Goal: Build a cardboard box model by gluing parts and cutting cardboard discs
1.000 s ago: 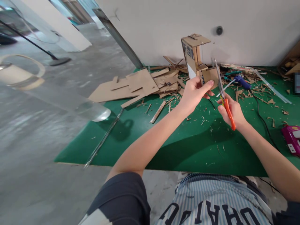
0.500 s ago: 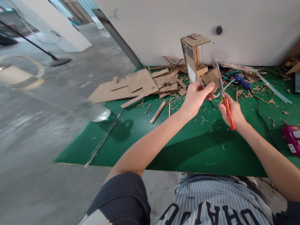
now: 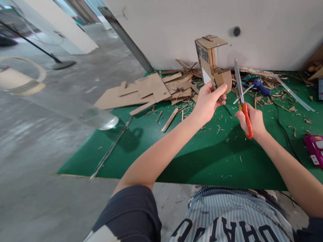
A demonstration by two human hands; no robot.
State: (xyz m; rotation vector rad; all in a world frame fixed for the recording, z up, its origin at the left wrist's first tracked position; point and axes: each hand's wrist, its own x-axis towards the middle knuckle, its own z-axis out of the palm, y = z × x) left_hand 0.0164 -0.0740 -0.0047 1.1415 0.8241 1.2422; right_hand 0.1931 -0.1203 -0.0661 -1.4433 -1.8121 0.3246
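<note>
Between the thumb and fingers of my left hand [image 3: 208,101] is a small piece of cardboard [image 3: 224,80], raised above the table with one rounded corner. My right hand [image 3: 253,119] grips a pair of scissors [image 3: 247,122] by its orange handles. The blades point up and look nearly closed, a little to the right of the cardboard and apart from it. Behind my left hand stands an upright cardboard structure [image 3: 204,57] with a flat top and printed characters on its side; its lower part is partly hidden by the held piece.
Cardboard sheets and strips [image 3: 151,89] are piled at the back left of the green table [image 3: 202,164]. A blue glue gun [image 3: 261,88] lies among scraps on the right, its cord running forward. A magenta power strip [image 3: 314,149] sits at the right edge. A wall [image 3: 176,27] stands behind.
The cardboard piece has moved left and away from the scissors blades, and its rounded corner now shows. The blades, spread slightly around its edge before, are now closer together.
</note>
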